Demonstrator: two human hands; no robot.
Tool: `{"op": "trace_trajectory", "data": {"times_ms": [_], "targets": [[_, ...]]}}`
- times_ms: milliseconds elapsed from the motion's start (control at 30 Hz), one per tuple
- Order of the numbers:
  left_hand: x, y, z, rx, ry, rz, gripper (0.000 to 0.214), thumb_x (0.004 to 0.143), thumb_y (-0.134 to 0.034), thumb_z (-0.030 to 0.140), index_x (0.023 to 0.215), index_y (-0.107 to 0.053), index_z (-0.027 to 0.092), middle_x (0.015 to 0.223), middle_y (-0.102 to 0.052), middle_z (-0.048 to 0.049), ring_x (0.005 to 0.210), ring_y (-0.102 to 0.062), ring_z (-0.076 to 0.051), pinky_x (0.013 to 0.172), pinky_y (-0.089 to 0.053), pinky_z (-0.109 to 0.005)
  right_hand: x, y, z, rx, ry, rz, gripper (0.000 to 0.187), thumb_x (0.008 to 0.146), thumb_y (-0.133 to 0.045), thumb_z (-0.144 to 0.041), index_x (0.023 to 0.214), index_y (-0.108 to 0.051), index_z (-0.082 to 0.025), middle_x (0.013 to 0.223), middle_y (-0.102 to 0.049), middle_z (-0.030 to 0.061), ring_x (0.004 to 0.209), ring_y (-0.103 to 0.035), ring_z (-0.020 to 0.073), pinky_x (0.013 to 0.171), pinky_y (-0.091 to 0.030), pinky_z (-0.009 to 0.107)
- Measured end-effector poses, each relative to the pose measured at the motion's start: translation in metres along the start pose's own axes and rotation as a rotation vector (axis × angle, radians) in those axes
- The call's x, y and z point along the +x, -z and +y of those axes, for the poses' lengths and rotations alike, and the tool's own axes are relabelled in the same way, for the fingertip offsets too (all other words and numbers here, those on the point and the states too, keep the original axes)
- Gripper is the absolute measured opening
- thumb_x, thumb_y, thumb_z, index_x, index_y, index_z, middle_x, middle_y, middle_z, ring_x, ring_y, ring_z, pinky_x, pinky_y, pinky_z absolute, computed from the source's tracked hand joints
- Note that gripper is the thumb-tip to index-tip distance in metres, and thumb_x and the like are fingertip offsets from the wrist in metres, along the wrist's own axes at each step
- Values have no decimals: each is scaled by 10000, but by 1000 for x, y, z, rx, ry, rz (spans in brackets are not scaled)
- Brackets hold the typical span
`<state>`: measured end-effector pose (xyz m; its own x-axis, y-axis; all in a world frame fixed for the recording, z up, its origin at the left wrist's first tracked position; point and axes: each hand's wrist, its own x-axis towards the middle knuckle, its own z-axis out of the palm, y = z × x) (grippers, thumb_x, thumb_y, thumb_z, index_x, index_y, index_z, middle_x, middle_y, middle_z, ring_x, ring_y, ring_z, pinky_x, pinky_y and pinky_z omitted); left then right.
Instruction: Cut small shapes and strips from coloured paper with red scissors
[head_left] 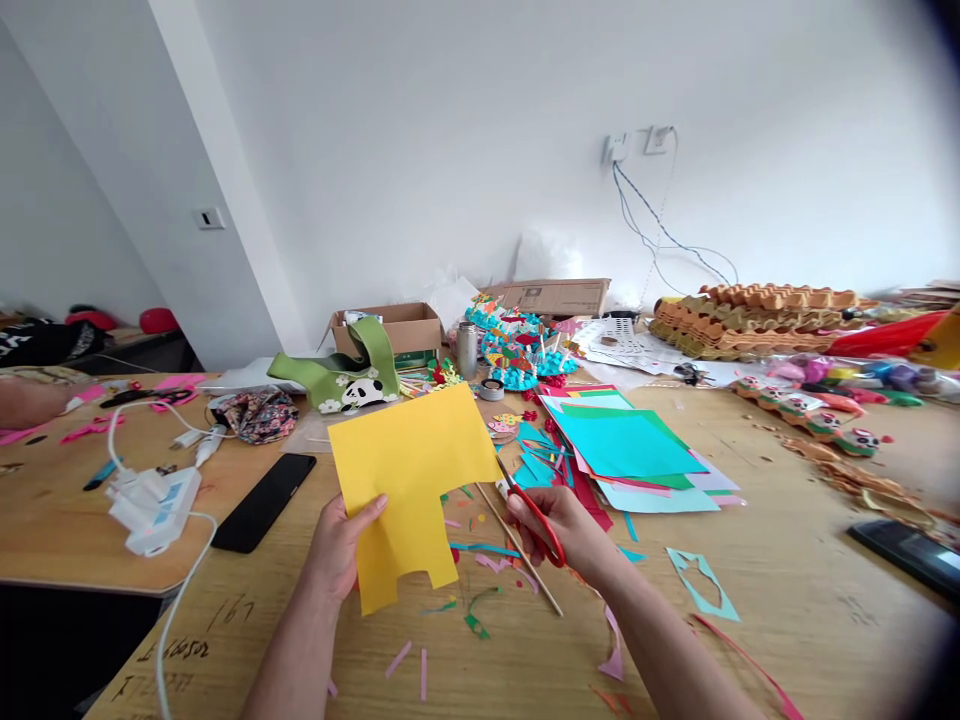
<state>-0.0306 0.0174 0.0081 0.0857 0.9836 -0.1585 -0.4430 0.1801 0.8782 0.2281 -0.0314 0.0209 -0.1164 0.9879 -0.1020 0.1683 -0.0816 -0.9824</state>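
Observation:
My left hand (343,540) grips a yellow sheet of paper (412,470) by its lower left side, thumb on the front. Pieces are cut out of the sheet's lower right part and bottom edge. In my right hand (559,530) is a pair of scissors (541,520) with red handles, fingers closed round them. The blades point up and left and meet the sheet's right edge; whether they are apart I cannot make out. A thin wooden stick (536,575) lies on the table below the scissors, among small coloured paper scraps (480,610).
Right of centre lies a stack of coloured paper (630,440). A black phone (264,502) and a white power strip (156,510) are at left. Behind stand a green panda bag (337,380), a cardboard box (405,325) and a metal bottle (466,350). Egg trays (750,320) are stacked at right.

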Motion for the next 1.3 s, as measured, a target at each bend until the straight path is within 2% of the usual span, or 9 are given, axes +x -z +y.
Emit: {"op": "trace_trajectory", "data": {"times_ms": [333, 600, 767, 1033, 1300], "targets": [[-2, 0, 0, 22, 28, -23, 436, 564, -790, 216, 967, -651, 124, 940, -713, -111, 871, -665, -292, 780, -526, -386, -3, 0, -3, -11, -25, -19, 427, 756, -549, -566, 666, -565, -149, 429, -575, -22, 353, -507, 102, 369, -286, 197], [-3, -3, 0, 16, 42, -29, 424, 575, -787, 213, 959, -638, 114, 934, -712, -118, 865, -666, -294, 771, -528, -390, -3, 0, -5, -40, -17, 13, 432, 762, -549, -558, 610, -537, -153, 416, -576, -10, 348, -494, 94, 357, -283, 186], [-2, -2, 1, 37, 53, -33, 423, 570, -789, 219, 956, -646, 119, 927, -713, -118, 860, -667, -300, 751, -534, -389, -4, -1, -9, -31, -65, 31, 471, 732, -540, -611, 628, -561, -152, 403, -573, -9, 326, -487, 97, 331, -272, 186], [-3, -3, 0, 51, 55, -46, 419, 571, -789, 231, 951, -653, 119, 919, -713, -127, 857, -666, -314, 718, -538, -397, -4, 0, -10, -5, -65, 9, 531, 729, -505, -655, 611, -566, -141, 406, -562, -7, 335, -490, 94, 360, -330, 197], [-3, -2, -2, 68, 71, -76, 405, 581, -785, 235, 944, -658, 108, 916, -713, -133, 867, -664, -314, 757, -531, -408, -2, 1, -7, 2, -51, 11, 522, 742, -503, -642, 628, -571, -138, 393, -566, -2, 330, -486, 95, 359, -291, 193]]}}
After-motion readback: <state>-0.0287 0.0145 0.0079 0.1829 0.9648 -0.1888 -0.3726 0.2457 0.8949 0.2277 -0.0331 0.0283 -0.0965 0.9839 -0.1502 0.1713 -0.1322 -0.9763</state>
